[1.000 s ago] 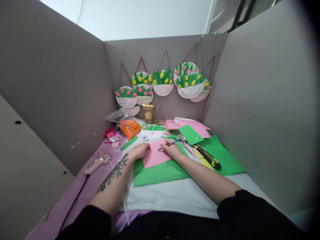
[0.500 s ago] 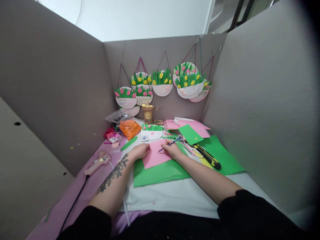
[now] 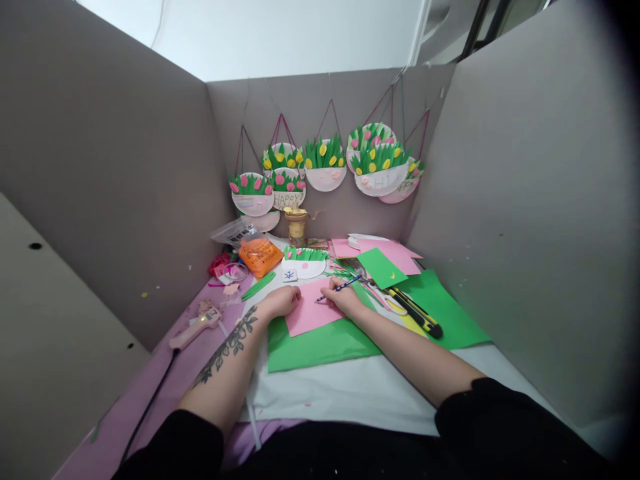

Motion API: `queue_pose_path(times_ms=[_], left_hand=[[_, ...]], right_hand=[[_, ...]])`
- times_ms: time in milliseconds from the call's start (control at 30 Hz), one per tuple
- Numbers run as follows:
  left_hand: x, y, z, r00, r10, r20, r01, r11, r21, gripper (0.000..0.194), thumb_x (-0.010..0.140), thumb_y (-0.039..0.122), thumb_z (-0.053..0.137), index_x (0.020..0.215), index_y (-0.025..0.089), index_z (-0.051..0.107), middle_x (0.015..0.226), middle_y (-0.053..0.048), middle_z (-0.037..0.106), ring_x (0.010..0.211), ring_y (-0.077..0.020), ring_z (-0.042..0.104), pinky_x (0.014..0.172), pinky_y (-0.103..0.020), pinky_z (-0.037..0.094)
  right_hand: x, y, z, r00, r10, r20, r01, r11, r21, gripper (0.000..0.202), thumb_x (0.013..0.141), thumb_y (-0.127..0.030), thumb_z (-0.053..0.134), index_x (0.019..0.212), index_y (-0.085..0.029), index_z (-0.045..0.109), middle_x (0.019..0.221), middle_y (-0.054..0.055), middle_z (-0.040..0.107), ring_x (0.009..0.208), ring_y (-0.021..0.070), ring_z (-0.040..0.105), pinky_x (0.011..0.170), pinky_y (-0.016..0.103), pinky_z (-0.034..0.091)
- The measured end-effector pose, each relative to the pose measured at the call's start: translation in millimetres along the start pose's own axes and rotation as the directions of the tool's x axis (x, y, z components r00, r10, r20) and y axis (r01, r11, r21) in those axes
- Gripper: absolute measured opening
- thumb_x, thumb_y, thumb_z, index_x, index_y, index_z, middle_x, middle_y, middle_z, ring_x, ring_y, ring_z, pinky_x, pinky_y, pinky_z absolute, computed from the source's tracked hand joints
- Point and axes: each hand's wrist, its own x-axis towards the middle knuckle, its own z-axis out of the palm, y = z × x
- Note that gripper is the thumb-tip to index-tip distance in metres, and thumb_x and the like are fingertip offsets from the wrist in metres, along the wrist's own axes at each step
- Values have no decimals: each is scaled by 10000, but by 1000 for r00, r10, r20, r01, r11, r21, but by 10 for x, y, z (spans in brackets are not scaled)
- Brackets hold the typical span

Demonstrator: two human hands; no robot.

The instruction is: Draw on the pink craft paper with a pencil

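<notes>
A sheet of pink paper lies on a larger green sheet. My left hand rests at the pink paper's left edge, its fingers curled closed against that edge. In my right hand is a dark blue patterned pencil, gripped in a writing hold with its tip on or just above the pink paper. Right behind the paper sits a half-round white paper-plate craft with green paper grass and pink flowers, and a small white eraser-like block beside it.
A yellow-black utility knife, scissors and green card lie to the right. On the left are a pink glue gun with its cord and an orange bag. Paper-plate flower crafts hang on the back panel.
The pencil in my right hand has shifted very slightly on the pink paper. My left hand stays at the paper's edge.
</notes>
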Motion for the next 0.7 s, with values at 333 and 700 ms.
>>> queue_pose_path(times_ms=[333,700], left_hand=[[-3,5,-4,1000,-11,2,11,1000,-5,267,772,227,448,979,182,611,932,-65,662,808,-178,589,695,-250,438],[5,-18,15,1000,13,-11,-13,1000,-4,264,768,221,445,969,177,610,926,-69,661,803,-178,588,688,-249,433]], right_hand=[[-10,-38,2,998,62,-8,-62,997,55,246,676,-351,547,580,-227,356,400,-70,459,366,109,438,390,221,324],[-8,-61,-21,997,65,44,-67,997,41,257,635,-292,558,530,-225,334,380,-75,421,367,108,422,391,226,310]])
